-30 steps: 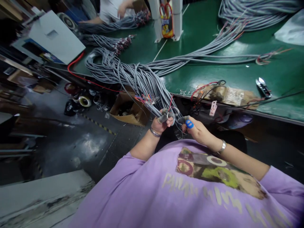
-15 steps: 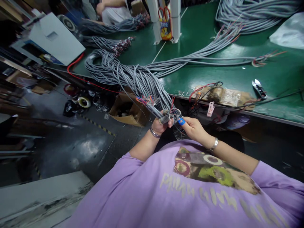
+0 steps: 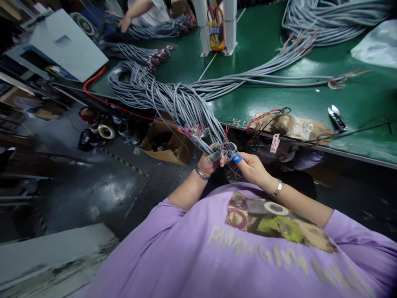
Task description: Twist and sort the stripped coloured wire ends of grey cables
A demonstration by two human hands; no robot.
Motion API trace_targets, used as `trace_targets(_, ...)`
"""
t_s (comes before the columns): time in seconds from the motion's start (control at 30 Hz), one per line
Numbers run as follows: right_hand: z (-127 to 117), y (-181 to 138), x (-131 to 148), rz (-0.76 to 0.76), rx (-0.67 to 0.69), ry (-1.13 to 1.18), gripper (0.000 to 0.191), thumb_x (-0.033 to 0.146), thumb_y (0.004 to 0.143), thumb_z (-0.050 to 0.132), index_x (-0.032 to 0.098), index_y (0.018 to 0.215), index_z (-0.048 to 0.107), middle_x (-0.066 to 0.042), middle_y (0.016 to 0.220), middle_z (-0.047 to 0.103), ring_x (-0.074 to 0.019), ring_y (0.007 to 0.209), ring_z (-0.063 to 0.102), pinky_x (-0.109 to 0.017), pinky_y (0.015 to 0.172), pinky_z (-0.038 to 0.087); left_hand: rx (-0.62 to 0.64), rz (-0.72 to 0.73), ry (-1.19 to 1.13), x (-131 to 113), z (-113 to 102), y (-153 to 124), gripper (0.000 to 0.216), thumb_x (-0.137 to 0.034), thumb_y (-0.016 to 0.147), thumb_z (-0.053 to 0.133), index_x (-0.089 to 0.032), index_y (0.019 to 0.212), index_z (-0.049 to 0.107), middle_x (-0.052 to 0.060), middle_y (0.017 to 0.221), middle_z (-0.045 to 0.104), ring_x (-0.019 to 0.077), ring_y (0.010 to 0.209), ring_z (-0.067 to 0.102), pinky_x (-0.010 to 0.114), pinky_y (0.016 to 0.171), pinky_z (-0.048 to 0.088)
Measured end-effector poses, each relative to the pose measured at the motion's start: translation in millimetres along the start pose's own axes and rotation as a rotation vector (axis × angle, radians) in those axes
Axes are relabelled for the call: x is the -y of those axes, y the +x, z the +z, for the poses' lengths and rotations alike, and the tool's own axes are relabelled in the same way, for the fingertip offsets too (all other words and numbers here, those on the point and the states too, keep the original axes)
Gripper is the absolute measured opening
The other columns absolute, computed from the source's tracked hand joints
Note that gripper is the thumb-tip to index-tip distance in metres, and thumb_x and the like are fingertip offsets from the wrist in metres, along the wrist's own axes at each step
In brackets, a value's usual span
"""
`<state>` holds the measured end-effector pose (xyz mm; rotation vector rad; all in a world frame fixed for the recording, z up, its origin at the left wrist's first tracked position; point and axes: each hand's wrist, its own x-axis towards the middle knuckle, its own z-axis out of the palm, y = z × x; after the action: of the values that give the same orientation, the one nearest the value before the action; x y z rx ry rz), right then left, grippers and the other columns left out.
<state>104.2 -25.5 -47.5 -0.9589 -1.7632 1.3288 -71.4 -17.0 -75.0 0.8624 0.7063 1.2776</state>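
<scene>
A thick bundle of grey cables (image 3: 173, 101) runs off the green bench's front edge toward me. My left hand (image 3: 209, 163) is closed around the cables close to their stripped ends. Thin coloured wires (image 3: 228, 150) fan out just past its fingers. Blue tape wraps a digit of my right hand (image 3: 252, 164), which pinches at those wires; the exact strand between the fingertips is too small to make out. Further up the bundle, another tuft of coloured wire ends (image 3: 192, 130) sticks out.
On the green bench (image 3: 310, 95) lie wire cutters (image 3: 337, 118), more grey cable (image 3: 338, 18) and a clear plastic bag (image 3: 376, 43). Red-handled scissors (image 3: 216, 29) hang at a white post. A pink clip (image 3: 274, 143) is on the edge. Across the bench is another person's hand (image 3: 125, 23).
My hands stay at the wire ends with barely any movement. The view shifts slightly. Across the bench, the other person's hand has moved down and left onto the cables there.
</scene>
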Motion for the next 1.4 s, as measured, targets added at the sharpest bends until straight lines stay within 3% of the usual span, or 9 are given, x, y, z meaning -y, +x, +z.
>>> trace_targets(0.27, 1.7, 0.0, -0.1, 0.023, -0.006, 0.003, 0.066, 0.078, 0.088, 0.044, 0.017, 0.069, 0.06, 0.0, 0.062, 0.046, -0.0127, 0.06, 0.04, -0.027, 0.059, 0.037, -0.015, 0.005, -0.016, -0.1, -0.1, -0.3, 0.059, -0.059, 0.053, 0.09, -0.018, 0.061, 0.048, -0.007, 0.04, 0.048, 0.0069, 0.034, 0.042, 0.024, 0.043, 0.034)
trace_targets(0.7, 2.0, 0.0, 0.8, -0.034, 0.025, 0.038, 0.061, 0.069, 0.094, 0.044, 0.016, 0.077, 0.07, -0.003, 0.071, 0.062, -0.0145, 0.065, 0.049, -0.028, 0.065, 0.042, 0.011, 0.004, -0.012, 1.2, -1.0, 0.0, 0.058, -0.059, 0.057, 0.088, -0.018, 0.061, 0.047, -0.006, 0.042, 0.048, 0.0072, 0.036, 0.042, 0.024, 0.043, 0.035)
trace_targets(0.93, 1.6, 1.0, 1.2, -0.049, 0.038, 0.042, 0.058, 0.066, 0.095, 0.046, 0.017, 0.074, 0.069, -0.003, 0.068, 0.059, -0.0149, 0.064, 0.05, -0.029, 0.065, 0.042, 0.0, 0.009, -0.01, 1.6, -2.1, -0.8, 0.056, -0.058, 0.055, 0.089, -0.019, 0.065, 0.05, -0.006, 0.043, 0.048, 0.0073, 0.037, 0.042, 0.023, 0.043, 0.035)
trace_targets(1.07, -1.5, 0.8, 4.8, -0.182, 0.083, -0.031, 0.052, 0.058, 0.099, 0.045, 0.018, 0.073, 0.066, -0.003, 0.07, 0.059, -0.0148, 0.065, 0.051, -0.029, 0.066, 0.042, -0.012, -0.017, -0.001, 3.3, -2.7, -1.3, 0.058, -0.06, 0.053, 0.088, -0.018, 0.066, 0.051, -0.007, 0.044, 0.048, 0.0073, 0.037, 0.043, 0.023, 0.041, 0.033)
trace_targets(1.27, -9.0, -5.6, 9.8, -0.54, 0.147, -0.142, 0.044, 0.04, 0.103, 0.042, 0.019, 0.065, 0.047, 0.001, 0.063, 0.042, -0.011, 0.056, 0.039, -0.026, 0.056, 0.033, -0.026, -0.007, -0.1, 7.0, 0.8, 0.6, 0.051, -0.05, 0.057, 0.091, -0.019, 0.075, 0.055, -0.007, 0.046, 0.049, 0.0083, 0.04, 0.048, 0.021, 0.042, 0.033)
trace_targets(1.4, -16.6, -17.5, 14.5, -0.652, 0.378, -0.204, 0.046, 0.047, 0.102, 0.041, 0.02, 0.067, 0.052, -0.001, 0.066, 0.049, -0.0125, 0.058, 0.043, -0.028, 0.058, 0.034, -0.1, 0.015, -0.175, 6.3, 2.2, 6.9, 0.048, -0.048, 0.063, 0.088, -0.018, 0.071, 0.051, -0.009, 0.048, 0.048, 0.0053, 0.038, 0.044, 0.02, 0.044, 0.033)
